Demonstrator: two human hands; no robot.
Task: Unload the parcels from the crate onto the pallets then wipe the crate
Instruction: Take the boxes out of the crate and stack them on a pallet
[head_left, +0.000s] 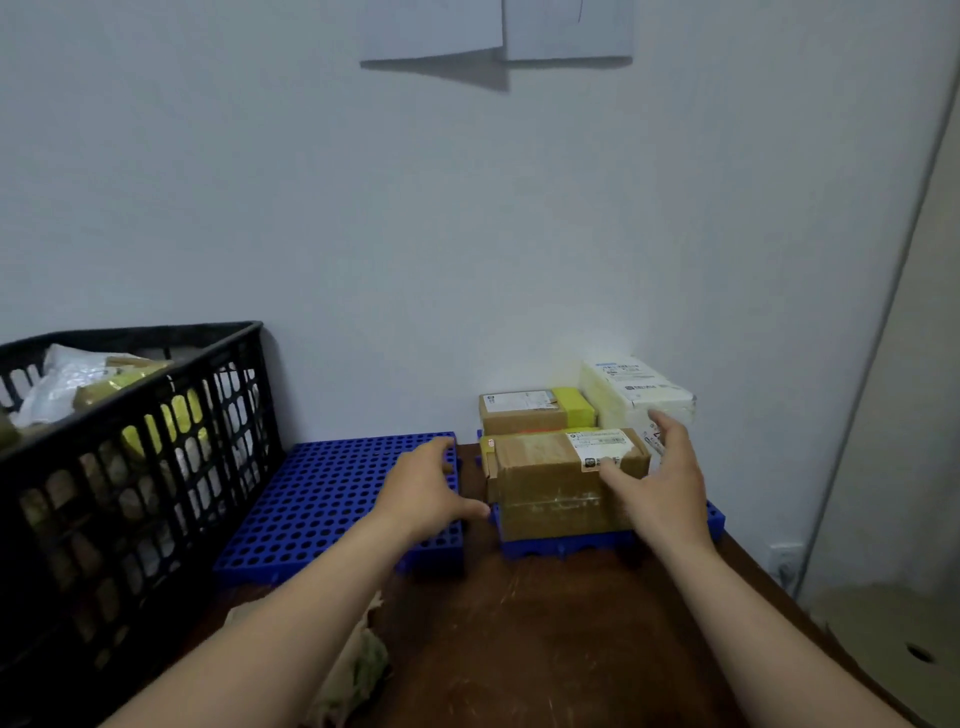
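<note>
On the brown tabletop I count two blue perforated pallets, side by side against the wall with a narrow gap between them. Left pallet: zero parcels. Right pallet: three parcels, namely a front brown box with a white label, a rear brown box with yellow tape touching it from behind, and a white parcel at the back right corner. One black lattice crate stands just left of the left pallet; parcels in the crate are visible, white wrap and yellow tape among them, but I cannot count them through the lattice. Left hand: fingers spread and relaxed, holding nothing, over the right edge of the left pallet. Right hand: fingers straight and apart, at the right end of the front brown box; whether it touches the box I cannot tell. One crumpled cloth lies at the near tabletop edge, partly under the left forearm. Two paper sheets hang on the wall above.
</note>
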